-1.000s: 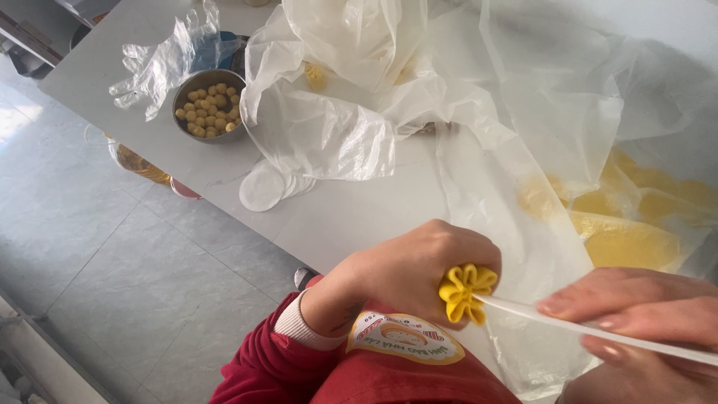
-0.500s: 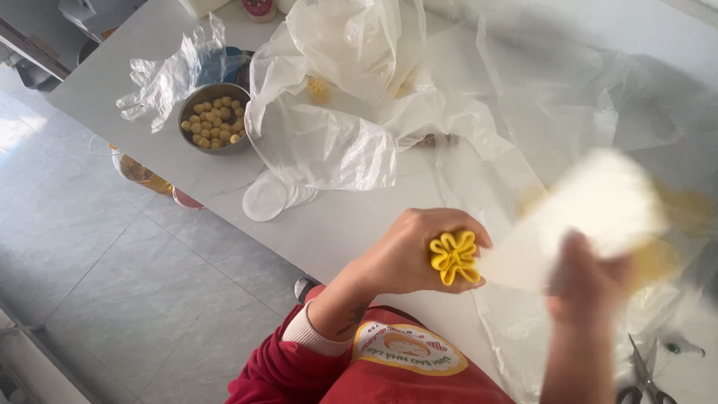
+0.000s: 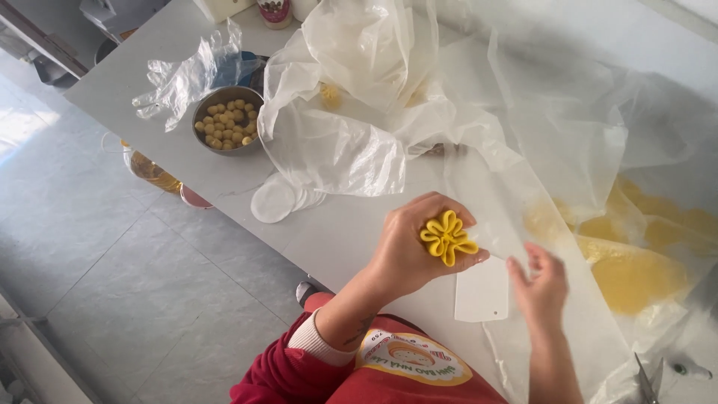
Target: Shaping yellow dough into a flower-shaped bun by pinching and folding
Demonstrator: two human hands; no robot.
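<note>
Left hand (image 3: 407, 251) pinches a yellow dough flower (image 3: 447, 238); the open right hand (image 3: 540, 288) hovers at its four o'clock, over a white scraper (image 3: 481, 290).

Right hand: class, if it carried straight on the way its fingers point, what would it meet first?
The right hand points toward the yellow flower-shaped dough piece held in the left hand; probably that, though depth is unclear.
</note>
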